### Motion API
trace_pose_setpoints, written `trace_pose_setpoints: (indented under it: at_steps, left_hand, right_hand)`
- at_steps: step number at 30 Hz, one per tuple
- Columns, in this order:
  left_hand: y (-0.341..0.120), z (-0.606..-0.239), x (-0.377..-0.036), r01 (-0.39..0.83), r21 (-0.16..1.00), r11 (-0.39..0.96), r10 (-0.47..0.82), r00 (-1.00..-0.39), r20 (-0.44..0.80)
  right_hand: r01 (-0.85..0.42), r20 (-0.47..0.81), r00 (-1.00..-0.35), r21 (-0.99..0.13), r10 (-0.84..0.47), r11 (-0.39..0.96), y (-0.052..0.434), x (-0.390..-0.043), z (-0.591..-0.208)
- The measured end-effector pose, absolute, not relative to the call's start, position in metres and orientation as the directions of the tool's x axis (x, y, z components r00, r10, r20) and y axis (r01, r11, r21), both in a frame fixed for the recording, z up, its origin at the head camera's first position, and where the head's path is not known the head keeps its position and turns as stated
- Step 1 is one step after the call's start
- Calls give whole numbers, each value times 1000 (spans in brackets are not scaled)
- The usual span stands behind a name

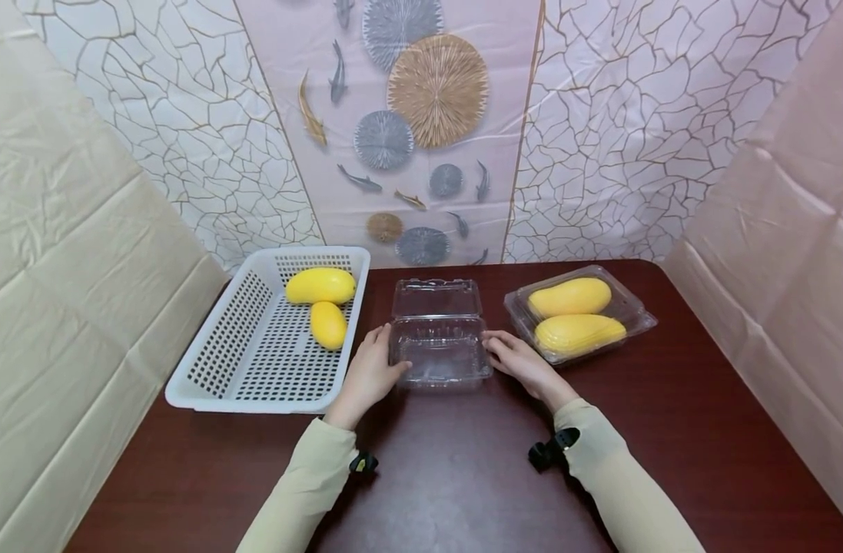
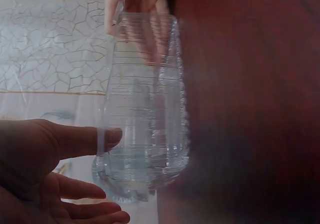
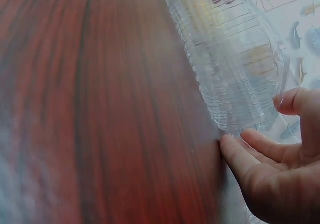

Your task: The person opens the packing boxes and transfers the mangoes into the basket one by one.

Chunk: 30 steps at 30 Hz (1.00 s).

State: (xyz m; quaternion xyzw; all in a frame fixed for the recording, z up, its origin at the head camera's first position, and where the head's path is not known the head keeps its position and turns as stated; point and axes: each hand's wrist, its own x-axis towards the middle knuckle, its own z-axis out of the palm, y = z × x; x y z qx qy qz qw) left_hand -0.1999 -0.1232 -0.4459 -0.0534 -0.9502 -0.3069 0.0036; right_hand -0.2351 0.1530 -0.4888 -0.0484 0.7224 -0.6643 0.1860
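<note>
Steadying the open, empty clear box between left hand and right hand, fingers loosely straight against its sides; probably next, fetching a mango from the basket.

Head cam looks down and forward over the whole counter toward the back wall. Both wrist cams sit super close and low, each facing the same clear plastic box from opposite sides.

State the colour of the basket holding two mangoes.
White basket, clearest in the head view.
</note>
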Motion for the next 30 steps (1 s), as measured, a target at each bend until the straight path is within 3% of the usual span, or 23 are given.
trace_pose_setpoints:
  at_steps: [9,14,30]
  left_hand:
    - [-121,-457,-192,181,464,867,131,-982,137]
    - [-122,-452,-195,196,409,891,125,-973,194]
    - [-118,-454,-221,59,352,934,-13,-980,197]
  right_hand:
    - [165,-195,-907,-980,-373,111,154,-230,-490]
    - [120,-179,-913,-976,-365,180,147,-234,-487]
    - [103,-171,-935,-969,-310,223,113,-256,-479]
